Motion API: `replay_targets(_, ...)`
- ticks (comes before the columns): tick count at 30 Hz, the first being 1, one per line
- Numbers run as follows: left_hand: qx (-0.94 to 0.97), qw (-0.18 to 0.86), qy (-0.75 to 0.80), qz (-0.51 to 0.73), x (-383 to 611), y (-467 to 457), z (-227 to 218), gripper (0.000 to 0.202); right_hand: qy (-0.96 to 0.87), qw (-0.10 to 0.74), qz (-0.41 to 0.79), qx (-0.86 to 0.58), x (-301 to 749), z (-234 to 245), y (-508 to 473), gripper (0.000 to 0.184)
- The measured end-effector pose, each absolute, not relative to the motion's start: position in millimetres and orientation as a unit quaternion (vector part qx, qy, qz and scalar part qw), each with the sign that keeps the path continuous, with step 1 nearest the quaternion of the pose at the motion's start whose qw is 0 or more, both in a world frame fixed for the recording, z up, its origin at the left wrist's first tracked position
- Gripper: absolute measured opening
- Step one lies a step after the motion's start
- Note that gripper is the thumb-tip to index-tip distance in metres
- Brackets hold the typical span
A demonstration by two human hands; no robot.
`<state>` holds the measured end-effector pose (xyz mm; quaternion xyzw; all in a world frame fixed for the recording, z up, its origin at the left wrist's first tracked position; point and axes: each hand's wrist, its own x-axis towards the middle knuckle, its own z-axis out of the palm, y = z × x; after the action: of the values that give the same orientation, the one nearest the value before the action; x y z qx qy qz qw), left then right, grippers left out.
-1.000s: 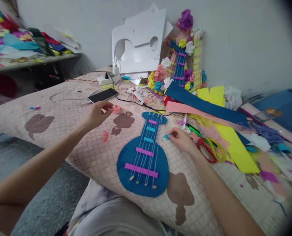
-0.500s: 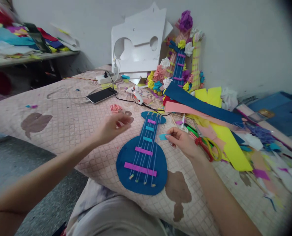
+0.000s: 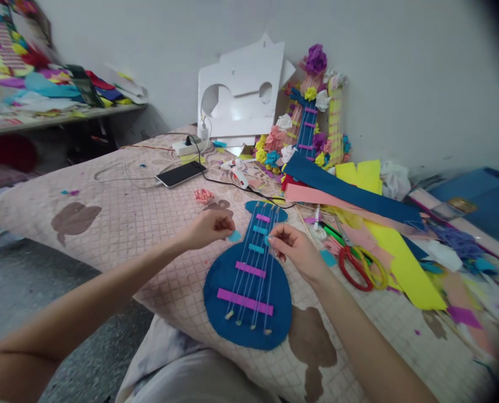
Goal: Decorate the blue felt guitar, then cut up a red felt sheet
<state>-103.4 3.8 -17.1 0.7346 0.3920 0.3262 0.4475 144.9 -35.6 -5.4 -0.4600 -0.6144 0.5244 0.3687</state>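
Observation:
A blue felt guitar point(image 3: 249, 280) with white strings and purple and turquoise bars lies flat on the pink quilted bed point(image 3: 119, 207). My left hand point(image 3: 207, 228) is closed in a pinch at the left of the guitar's neck, with a small turquoise strip point(image 3: 234, 236) at its fingertips. My right hand point(image 3: 295, 251) is closed in a pinch at the right side of the neck, its fingertips on the same strip's other end among the strings. A loose turquoise scrap point(image 3: 328, 258) lies just right of my right hand.
Red and yellow scissors point(image 3: 358, 263) lie right of my right hand, among blue, pink and yellow felt sheets point(image 3: 358, 190). A glue gun point(image 3: 238, 170), a phone point(image 3: 180, 173), a power strip point(image 3: 188, 146) and a pink felt flower point(image 3: 203, 195) lie beyond. Finished flowered guitars point(image 3: 312, 117) lean on the wall.
My left hand came back from the pink flower to the guitar's neck. My right hand carried the turquoise piece leftwards onto the neck, and both hands now pinch there.

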Motion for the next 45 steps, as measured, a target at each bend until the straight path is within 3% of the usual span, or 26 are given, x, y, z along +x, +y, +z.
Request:
replay_targets(6,0.726,0.425,0.453,0.294,-136,24,-23,0.009,-0.599,0.377,0.529,-0.468,150,-14,-35,0.023)
replay_targets(13,0.768,0.188,0.509,0.341,-156,34,-39,0.016,-0.638,0.344,0.501,-0.474,130,-9,-21,0.023)
replay_targets(20,0.741,0.066,0.526,0.413,-170,53,-28,0.018,-0.679,0.33,0.469,-0.458,87,-17,41,0.016)
replay_targets(22,0.732,0.098,0.528,0.419,-168,51,-25,0.019,-0.688,0.324,0.468,-0.451,77,-19,55,0.013)
replay_targets(27,0.708,0.376,0.455,0.387,-145,37,-27,0.034,-0.71,0.301,0.48,-0.418,63,-13,63,0.016)
replay_targets(29,0.683,0.434,0.448,0.379,-135,34,-28,0.037,-0.72,0.29,0.483,-0.406,60,-9,58,0.018)
replay_targets(34,0.624,0.524,0.437,0.382,-128,32,-24,0.025,-0.756,0.254,0.452,-0.4,61,-6,59,0.019)
replay_targets(41,0.585,0.564,0.443,0.378,-150,12,-15,0.028,-0.76,0.314,0.208,-0.53,68,-2,147,0.021)
replay_targets(45,0.571,0.597,0.429,0.365,-159,0,-18,0.032,-0.767,0.28,0.169,-0.552,57,-9,195,0.025)
